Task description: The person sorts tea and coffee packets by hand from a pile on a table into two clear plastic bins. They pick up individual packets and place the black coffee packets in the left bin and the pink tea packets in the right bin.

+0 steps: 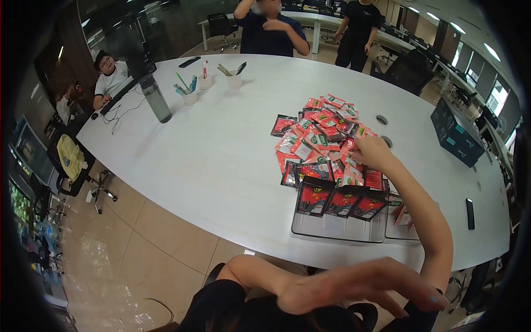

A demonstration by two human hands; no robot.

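Fingers of the right hand [371, 152] dip into the near right side of a loose heap of sachets [318, 133] on a white desk [210, 144], seen from my remote post through the head camera. Whether they are pinched on a packet or only touching the heap, I cannot tell. The left hand [343, 283], blurred in the foreground, reaches across the body with its fingers apart and nothing visible in them.

I judge the slick-looking packets overlap enough that a careless pull could drag neighbours along or start a slide. The bare right forearm passes over the near trays; dropped too low, it could knock the standing packets flat.

In a clear tray [338, 239], black-and-red packets [341, 202] stand in a leaning row at the far side, with bare floor in front. A second clear tray [401, 237] beside it holds red-and-white packets [402, 216], partly hidden by the arm. Farther out, three white cups [189, 99] hold pens near a tall bottle [155, 99], and a dark box [456, 133], contents unseen, sits at right.
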